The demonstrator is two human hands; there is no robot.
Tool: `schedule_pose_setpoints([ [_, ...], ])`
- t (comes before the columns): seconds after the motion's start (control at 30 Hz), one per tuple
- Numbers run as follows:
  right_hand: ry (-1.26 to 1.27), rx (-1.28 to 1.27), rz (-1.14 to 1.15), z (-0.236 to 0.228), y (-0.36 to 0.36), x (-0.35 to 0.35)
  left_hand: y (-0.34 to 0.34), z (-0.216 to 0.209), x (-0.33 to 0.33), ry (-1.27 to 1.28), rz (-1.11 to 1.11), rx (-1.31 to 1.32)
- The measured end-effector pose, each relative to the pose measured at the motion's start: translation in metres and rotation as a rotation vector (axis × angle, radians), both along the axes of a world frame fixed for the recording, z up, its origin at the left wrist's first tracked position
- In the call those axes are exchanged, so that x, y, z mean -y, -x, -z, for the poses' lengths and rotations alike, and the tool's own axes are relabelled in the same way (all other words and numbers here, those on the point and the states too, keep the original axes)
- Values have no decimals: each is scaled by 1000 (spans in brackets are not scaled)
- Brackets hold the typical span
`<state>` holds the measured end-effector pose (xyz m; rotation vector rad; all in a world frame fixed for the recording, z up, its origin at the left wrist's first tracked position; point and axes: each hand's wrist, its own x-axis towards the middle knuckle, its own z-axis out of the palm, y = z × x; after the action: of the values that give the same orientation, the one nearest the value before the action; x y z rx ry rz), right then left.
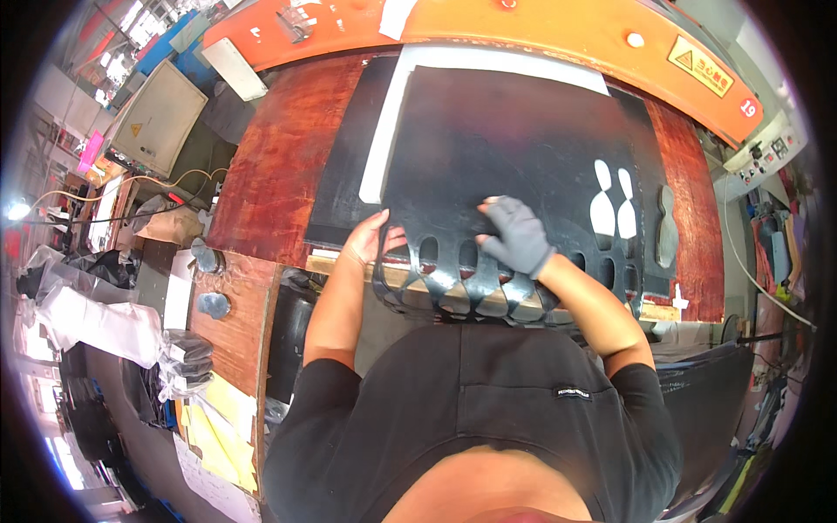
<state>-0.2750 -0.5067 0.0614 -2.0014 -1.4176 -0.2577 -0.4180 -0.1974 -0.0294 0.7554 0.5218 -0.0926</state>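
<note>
Pressing black punched sheet (514, 148), gloved right hand (516, 235) on top, left hand (370, 240) gripping edge

Plenty of open room across the black sheet (514, 139) toward 12 o'clock. The orange machine arm (488, 26) blocks the far edge, and the cut-out strip (462, 288) hangs off at 6, I think.

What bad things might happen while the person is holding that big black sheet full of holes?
The black sheet droops over the near edge of the wooden bench, and only thin strips run between its cutout holes, so it might tear or slide off. The left hand is bare while the right hand wears a grey glove, so the left could get scraped. Both hands sit under the orange machine arm, which may be a pinch hazard.
</note>
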Motion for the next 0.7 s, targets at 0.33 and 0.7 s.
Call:
schedule_pose_setpoints([
  [0.33, 113, 28, -144, 41, 0, -154, -1, -4, 8, 151, 101, 224],
  [0.7, -648, -821, 371, -77, -162, -146, 0, -19, 15, -132, -18, -52],
])
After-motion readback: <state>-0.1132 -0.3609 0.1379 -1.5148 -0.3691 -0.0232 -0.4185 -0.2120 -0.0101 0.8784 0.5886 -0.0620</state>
